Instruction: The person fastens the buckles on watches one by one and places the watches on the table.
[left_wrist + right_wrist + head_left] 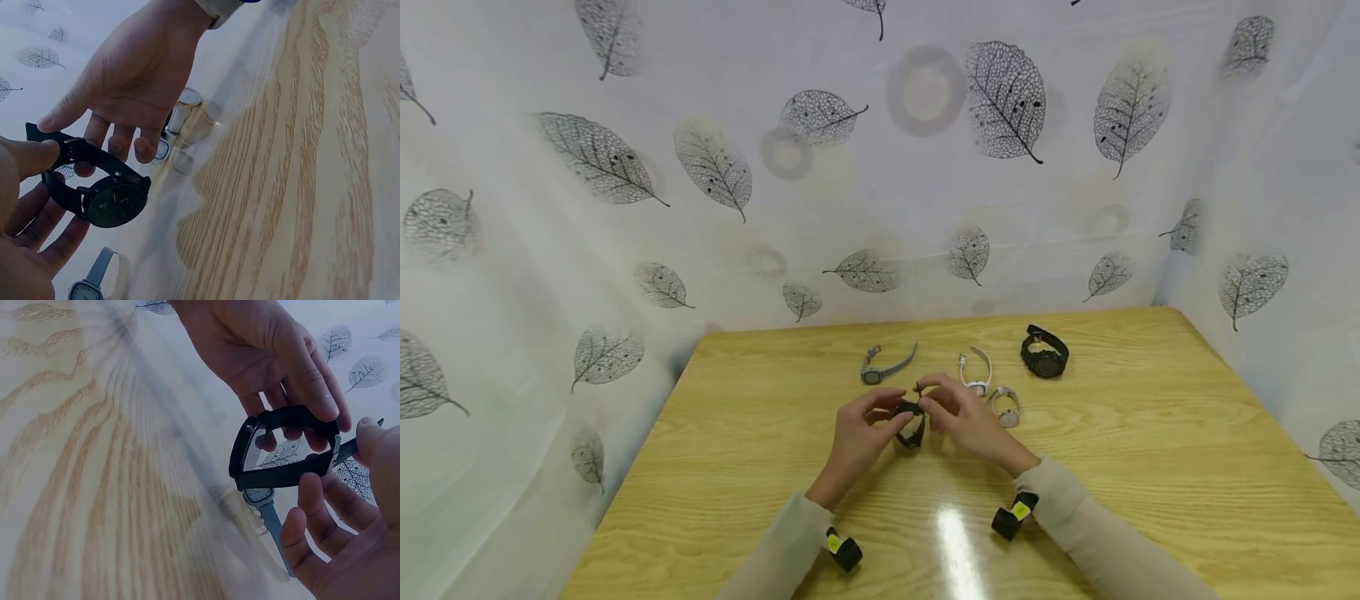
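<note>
Two hands point(859, 427) point(967, 421) (each in pinch grip) on one black watch point(117, 206), broad wooden table point(730, 475) out to either side edge.

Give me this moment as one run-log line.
left hand: grips black watch | right hand: pinches strap end | black watch: held above table | gray watch: lying on table

This is a little table corner, and I can't tell if it is in a home or an office. There is a yellow-brown wooden table point(737, 467) with stripy lines on top. Pale sheets point(865, 200) go around the back and both sides, a bit like a tent. They have dark leaves point(1006, 100) printed on them (the leaves look like lace), and gray rings point(897, 90).
</note>
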`<state>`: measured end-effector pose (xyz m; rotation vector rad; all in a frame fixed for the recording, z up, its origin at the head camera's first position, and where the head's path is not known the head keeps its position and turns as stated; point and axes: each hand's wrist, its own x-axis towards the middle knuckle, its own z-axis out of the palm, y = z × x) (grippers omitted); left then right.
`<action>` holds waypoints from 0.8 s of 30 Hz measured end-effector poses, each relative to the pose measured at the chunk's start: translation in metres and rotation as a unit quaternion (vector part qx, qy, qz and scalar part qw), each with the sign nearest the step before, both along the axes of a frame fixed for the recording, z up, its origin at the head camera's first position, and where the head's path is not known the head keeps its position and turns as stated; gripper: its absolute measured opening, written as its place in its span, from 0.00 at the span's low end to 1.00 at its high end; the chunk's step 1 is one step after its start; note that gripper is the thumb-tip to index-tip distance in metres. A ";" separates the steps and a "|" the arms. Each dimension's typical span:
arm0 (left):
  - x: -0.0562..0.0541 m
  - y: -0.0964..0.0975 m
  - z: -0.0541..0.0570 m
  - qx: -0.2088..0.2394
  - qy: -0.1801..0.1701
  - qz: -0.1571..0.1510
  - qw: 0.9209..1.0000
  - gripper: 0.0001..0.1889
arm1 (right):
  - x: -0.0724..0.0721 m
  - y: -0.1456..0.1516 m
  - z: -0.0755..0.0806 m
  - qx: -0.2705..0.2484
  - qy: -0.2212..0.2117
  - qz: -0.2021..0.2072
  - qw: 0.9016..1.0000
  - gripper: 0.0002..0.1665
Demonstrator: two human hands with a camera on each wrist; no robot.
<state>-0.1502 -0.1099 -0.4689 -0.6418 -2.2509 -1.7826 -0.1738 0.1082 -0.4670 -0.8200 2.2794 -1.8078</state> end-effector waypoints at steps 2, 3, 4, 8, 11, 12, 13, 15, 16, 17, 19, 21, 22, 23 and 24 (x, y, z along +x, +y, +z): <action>0.000 0.000 -0.001 0.006 0.002 -0.001 1.000 0.18 | 0.000 0.000 -0.001 0.001 0.000 -0.003 1.000 0.19; 0.000 0.000 -0.001 0.010 0.001 -0.002 1.000 0.18 | -0.001 0.000 -0.001 -0.001 0.001 -0.003 1.000 0.19; 0.000 -0.001 -0.001 0.015 -0.002 -0.004 1.000 0.18 | -0.001 0.000 -0.002 -0.001 0.001 -0.004 1.000 0.19; 0.001 -0.002 -0.002 0.035 -0.022 -0.016 0.999 0.18 | -0.001 0.000 -0.003 -0.004 0.004 -0.008 1.000 0.19; 0.001 -0.003 -0.002 0.042 -0.032 -0.023 0.998 0.18 | -0.001 0.002 -0.003 -0.003 0.009 -0.010 1.000 0.19; 0.001 -0.003 -0.002 0.044 -0.035 -0.023 0.998 0.17 | -0.001 0.002 -0.004 -0.004 0.011 -0.011 1.000 0.20; 0.002 -0.003 -0.001 0.047 -0.036 -0.022 0.998 0.17 | -0.001 0.003 -0.003 -0.004 0.013 -0.011 1.000 0.20; 0.002 -0.003 -0.001 0.051 -0.038 -0.017 0.998 0.17 | 0.000 0.003 -0.002 -0.009 0.013 -0.010 1.000 0.20; 0.002 -0.003 -0.001 0.055 -0.038 -0.014 0.998 0.16 | 0.001 0.003 -0.002 -0.012 0.012 -0.010 1.000 0.20; 0.002 -0.003 -0.001 0.058 -0.037 -0.012 0.998 0.16 | 0.001 0.004 -0.001 -0.017 0.010 -0.010 1.000 0.21; 0.002 -0.002 0.000 0.068 -0.034 -0.011 0.997 0.16 | 0.002 0.004 0.000 -0.026 0.002 -0.011 1.000 0.21; 0.003 -0.001 0.001 0.078 -0.030 -0.013 0.996 0.16 | 0.003 0.004 0.000 -0.037 -0.011 -0.012 0.999 0.22; 0.003 -0.001 0.002 0.084 -0.028 -0.015 0.996 0.16 | 0.003 0.004 0.000 -0.042 -0.019 -0.013 0.999 0.22; 0.003 0.000 0.003 0.089 -0.027 -0.017 0.996 0.16 | 0.004 0.003 0.000 -0.049 -0.028 -0.013 0.998 0.22; 0.003 0.000 0.004 0.093 -0.027 -0.019 0.995 0.16 | 0.004 0.003 -0.001 -0.055 -0.037 -0.013 0.998 0.22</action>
